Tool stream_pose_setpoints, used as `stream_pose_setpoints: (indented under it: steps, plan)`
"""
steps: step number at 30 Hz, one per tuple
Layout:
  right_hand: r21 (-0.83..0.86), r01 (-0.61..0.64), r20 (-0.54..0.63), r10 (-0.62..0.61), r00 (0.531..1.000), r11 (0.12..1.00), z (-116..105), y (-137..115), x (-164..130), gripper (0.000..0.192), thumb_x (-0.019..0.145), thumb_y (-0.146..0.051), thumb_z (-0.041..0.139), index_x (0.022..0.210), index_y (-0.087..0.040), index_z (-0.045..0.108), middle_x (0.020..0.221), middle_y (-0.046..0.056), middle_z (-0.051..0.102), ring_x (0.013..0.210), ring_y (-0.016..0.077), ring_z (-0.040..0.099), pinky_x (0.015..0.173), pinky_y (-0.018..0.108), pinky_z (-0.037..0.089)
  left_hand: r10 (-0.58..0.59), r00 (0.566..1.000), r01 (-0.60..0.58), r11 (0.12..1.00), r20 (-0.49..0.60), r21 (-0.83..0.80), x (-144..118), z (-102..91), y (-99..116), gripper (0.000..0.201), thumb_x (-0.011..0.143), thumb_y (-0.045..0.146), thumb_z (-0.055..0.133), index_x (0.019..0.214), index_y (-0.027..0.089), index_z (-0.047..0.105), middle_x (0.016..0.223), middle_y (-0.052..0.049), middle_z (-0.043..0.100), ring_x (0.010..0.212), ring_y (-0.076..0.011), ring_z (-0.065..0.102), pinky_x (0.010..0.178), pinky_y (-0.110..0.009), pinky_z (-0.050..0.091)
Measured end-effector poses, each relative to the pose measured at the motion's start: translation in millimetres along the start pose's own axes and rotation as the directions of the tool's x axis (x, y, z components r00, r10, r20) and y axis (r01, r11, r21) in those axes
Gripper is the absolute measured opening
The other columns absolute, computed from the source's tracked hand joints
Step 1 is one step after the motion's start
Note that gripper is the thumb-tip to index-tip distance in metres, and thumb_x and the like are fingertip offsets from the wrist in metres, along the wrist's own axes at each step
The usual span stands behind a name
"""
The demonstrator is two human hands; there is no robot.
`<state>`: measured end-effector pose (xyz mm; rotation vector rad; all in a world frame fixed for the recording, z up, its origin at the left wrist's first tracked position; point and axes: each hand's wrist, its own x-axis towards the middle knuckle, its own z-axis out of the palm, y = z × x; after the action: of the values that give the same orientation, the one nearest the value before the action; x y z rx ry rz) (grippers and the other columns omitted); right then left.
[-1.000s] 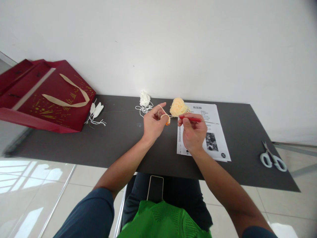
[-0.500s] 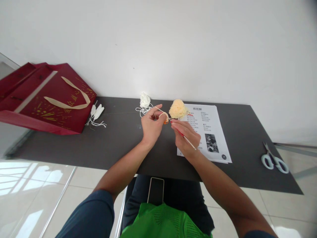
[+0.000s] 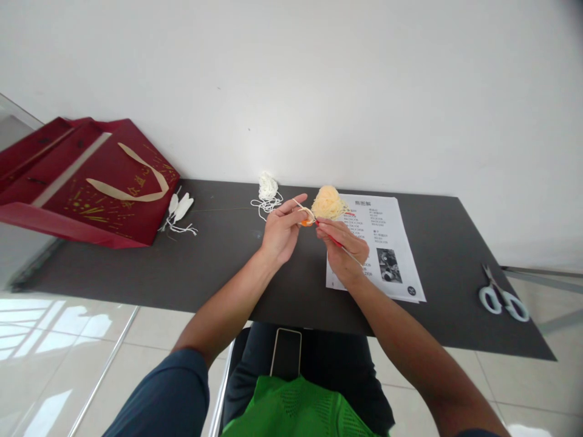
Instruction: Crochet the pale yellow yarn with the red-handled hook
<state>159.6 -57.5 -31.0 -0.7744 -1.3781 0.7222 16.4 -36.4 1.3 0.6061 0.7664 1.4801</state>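
My left hand (image 3: 282,233) pinches a small orange crochet piece (image 3: 306,222) between thumb and fingers, with pale yarn passing over its raised index finger. My right hand (image 3: 344,247) is closed around a red-handled crochet hook (image 3: 336,241), whose tip meets the orange piece and whose pale rear end sticks out below the hand. Just behind the hands lies a ball of pale orange yarn (image 3: 327,201). A white yarn bundle (image 3: 268,186) with loose strands rests farther left, against the wall. The fine stitches are too small to make out.
Printed pattern sheets (image 3: 401,243) lie under and beside my right hand. Scissors (image 3: 501,294) are near the dark table's (image 3: 218,255) right edge. At the left stands a red gift bag (image 3: 122,194), with small white crocheted pieces (image 3: 182,208) beside it. A phone (image 3: 286,352) rests on my lap.
My left hand has turned a little, its index finger stretched farther to the right, and the yarn over it now runs shorter. The hook has tilted slightly with my right hand.
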Motion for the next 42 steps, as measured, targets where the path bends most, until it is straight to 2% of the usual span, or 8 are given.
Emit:
stream_pose_setpoints:
  steps: [5,9,13,16,19,22,26,42]
  plan:
    - [0.215,-0.178,-0.08,0.199,0.977,0.96,3,-2,7,0.013,0.086,-0.025,0.076,0.097,-0.031,0.079,0.103,0.0,0.082,0.074,0.0148,0.073,0.067,0.033,0.063,-0.011,1.0,0.01,0.999,0.027,0.037,-1,-0.1,0,0.047,0.063,0.014,0.085,0.109,0.015,0.077,0.068,0.004,0.065,0.065,-0.0075,0.061,0.073,-0.025,0.048]
    - [0.323,-0.193,-0.078,0.229,0.97,0.927,-2,0,15,0.008,0.087,-0.025,0.076,0.093,-0.028,0.071,0.096,-0.001,0.078,0.07,0.0122,0.07,0.062,0.029,0.059,-0.011,0.999,0.005,0.991,0.049,0.132,-1,-1.2,-2,0.05,0.06,0.015,0.086,0.109,0.016,0.077,0.068,0.005,0.064,0.062,-0.0076,0.06,0.07,-0.026,0.048]
    - [0.169,-0.052,-0.084,0.067,0.994,0.984,-10,3,17,0.008,0.089,-0.025,0.073,0.093,-0.026,0.067,0.095,0.0,0.075,0.07,0.0124,0.069,0.063,0.029,0.057,0.014,1.0,-0.019,0.971,0.023,0.24,0,-3.3,-5,0.049,0.061,0.016,0.085,0.109,0.016,0.078,0.066,0.005,0.065,0.059,-0.0079,0.059,0.069,-0.026,0.048]
    - [-0.017,0.123,-0.045,-0.124,0.991,0.992,-13,0,13,0.011,0.09,-0.02,0.071,0.097,-0.028,0.068,0.096,0.001,0.076,0.086,0.0168,0.072,0.076,0.035,0.059,0.082,0.996,-0.065,0.932,-0.033,0.357,0,-5.1,-9,0.047,0.064,0.015,0.081,0.111,0.015,0.077,0.066,0.004,0.067,0.059,-0.0083,0.058,0.067,-0.025,0.047]
    - [-0.12,0.18,-0.018,-0.183,0.983,0.976,-12,-6,9,0.013,0.091,-0.019,0.069,0.099,-0.029,0.068,0.096,0.002,0.076,0.095,0.0192,0.072,0.087,0.04,0.059,0.202,0.979,-0.163,0.862,-0.03,0.48,-1,-6.1,-13,0.044,0.068,0.014,0.074,0.112,0.016,0.077,0.064,0.006,0.063,0.057,-0.0082,0.054,0.065,-0.025,0.048]
    - [-0.089,0.03,-0.083,-0.037,0.996,0.996,-11,-11,10,0.008,0.091,-0.022,0.069,0.097,-0.028,0.068,0.095,0.001,0.074,0.082,0.0162,0.071,0.073,0.034,0.058,0.295,0.955,-0.26,0.777,0.033,0.573,-3,-6.3,-14,0.039,0.071,0.012,0.068,0.107,0.018,0.079,0.065,0.006,0.06,0.06,-0.0085,0.052,0.069,-0.026,0.049]
    - [0.117,-0.165,-0.132,0.18,0.975,0.979,-12,-10,16,0.009,0.089,-0.026,0.073,0.093,-0.024,0.065,0.093,0.0,0.072,0.064,0.01,0.064,0.06,0.028,0.053,0.312,0.944,-0.309,0.72,0.107,0.621,-4,-7.0,-11,0.032,0.071,0.011,0.067,0.099,0.018,0.081,0.072,0.003,0.063,0.067,-0.0102,0.055,0.073,-0.026,0.05]
    - [0.366,-0.237,-0.066,0.279,0.958,0.9,-15,-11,23,0.018,0.081,-0.026,0.082,0.086,-0.025,0.065,0.085,-0.003,0.074,0.06,0.0093,0.062,0.056,0.025,0.049,0.044,0.998,-0.058,0.956,0.055,0.287,-2,-4.0,-2,0.031,0.057,0.008,0.068,0.085,0.015,0.081,0.062,0.002,0.06,0.052,-0.0067,0.046,0.051,-0.022,0.031]
